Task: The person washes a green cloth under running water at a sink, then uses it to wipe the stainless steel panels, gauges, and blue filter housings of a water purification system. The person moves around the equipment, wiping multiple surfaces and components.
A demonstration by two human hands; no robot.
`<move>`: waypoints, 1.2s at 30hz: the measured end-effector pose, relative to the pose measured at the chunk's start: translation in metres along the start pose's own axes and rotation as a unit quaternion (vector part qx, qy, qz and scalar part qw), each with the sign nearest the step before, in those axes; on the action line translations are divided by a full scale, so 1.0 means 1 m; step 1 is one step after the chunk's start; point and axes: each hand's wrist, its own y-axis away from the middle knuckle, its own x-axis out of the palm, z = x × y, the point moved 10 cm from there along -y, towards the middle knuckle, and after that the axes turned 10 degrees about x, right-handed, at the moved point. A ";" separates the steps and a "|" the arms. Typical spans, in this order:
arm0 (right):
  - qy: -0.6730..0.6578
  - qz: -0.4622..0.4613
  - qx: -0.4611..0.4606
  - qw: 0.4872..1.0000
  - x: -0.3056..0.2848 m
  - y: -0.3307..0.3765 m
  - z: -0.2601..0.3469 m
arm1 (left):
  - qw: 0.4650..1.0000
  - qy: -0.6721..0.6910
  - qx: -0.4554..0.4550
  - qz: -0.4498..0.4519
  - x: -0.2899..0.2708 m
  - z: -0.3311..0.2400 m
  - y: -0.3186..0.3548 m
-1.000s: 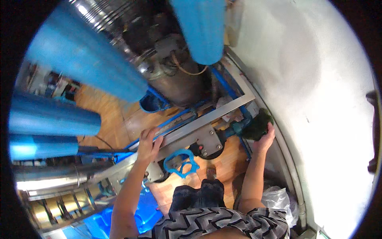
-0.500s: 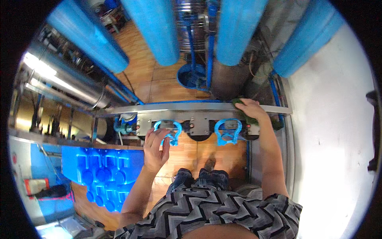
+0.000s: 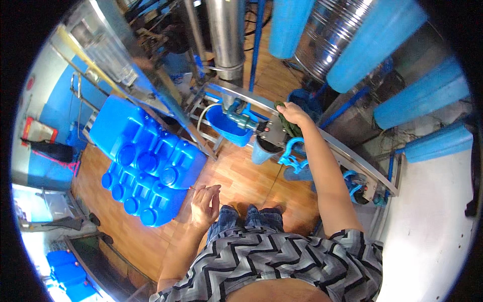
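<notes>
My right hand (image 3: 293,115) is stretched forward and closed on a dark green cloth (image 3: 285,124), pressing it on the steel rail (image 3: 347,153) of a filling station. Just under the hand hang a blue valve handle (image 3: 292,153) and a dark open container (image 3: 265,147). A blue basin (image 3: 226,126) and a teal fitting (image 3: 240,120) sit to the hand's left. My left hand (image 3: 205,202) hangs low near my knee, fingers loosely curled, holding nothing, beside stacked blue jerrycans (image 3: 146,163).
Tall blue cylinders (image 3: 370,43) and a shiny steel tank (image 3: 327,35) rise at the back right. A steel pipe (image 3: 225,35) stands at top centre. More blue cans (image 3: 68,269) sit at the lower left. A white wall (image 3: 432,226) closes the right side. Wooden floor (image 3: 241,176) lies below.
The view has swung to the left. My left hand has dropped off the blue valve handle to my side. My right hand stays on the rail with the cloth.
</notes>
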 end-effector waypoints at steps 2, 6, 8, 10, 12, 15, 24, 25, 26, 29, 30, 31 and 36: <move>0.033 -0.106 -0.022 0.994 -0.001 -0.015 0.038 | 1.000 -0.015 -0.010 -0.012 -0.018 0.019 0.020; 0.024 -0.106 -0.039 0.993 0.000 -0.010 0.081 | 0.998 -0.008 -0.062 0.013 -0.030 0.061 0.060; -0.162 -0.078 -0.006 0.984 -0.009 0.014 0.082 | 0.995 0.001 -0.088 0.042 -0.023 0.084 0.077; -0.146 -0.137 -0.039 0.979 -0.023 0.052 0.104 | 0.989 0.008 -0.129 0.076 -0.014 0.108 0.095; -0.209 -0.120 -0.059 0.969 -0.014 0.090 0.126 | 0.963 0.083 -0.236 0.102 0.007 0.136 0.116; -0.323 -0.067 -0.124 0.936 0.019 0.141 0.172 | 0.870 0.247 -0.405 0.130 0.049 0.170 0.141; -0.504 0.270 -0.007 0.820 0.249 0.160 0.201 | 0.501 0.641 -0.571 -0.112 0.107 0.184 0.136; -0.505 0.269 0.028 0.820 0.269 0.153 0.183 | 0.549 0.613 -0.558 -0.106 0.105 0.189 0.134; -0.506 0.266 0.063 0.818 0.288 0.145 0.163 | 0.596 0.583 -0.543 -0.099 0.101 0.194 0.132; -0.545 0.285 0.181 0.767 0.341 0.131 0.102 | 0.748 0.388 -0.537 -0.037 0.079 0.202 0.135; -0.551 0.277 0.240 0.750 0.356 0.130 0.079 | 0.764 0.351 -0.541 -0.003 0.077 0.199 0.134; -0.580 0.332 0.221 0.710 0.371 0.135 0.078 | 0.786 0.379 -0.486 -0.036 0.072 0.187 0.117; -0.724 0.388 0.174 0.543 0.387 0.162 0.076 | 0.694 0.572 -0.425 0.101 0.095 0.096 0.090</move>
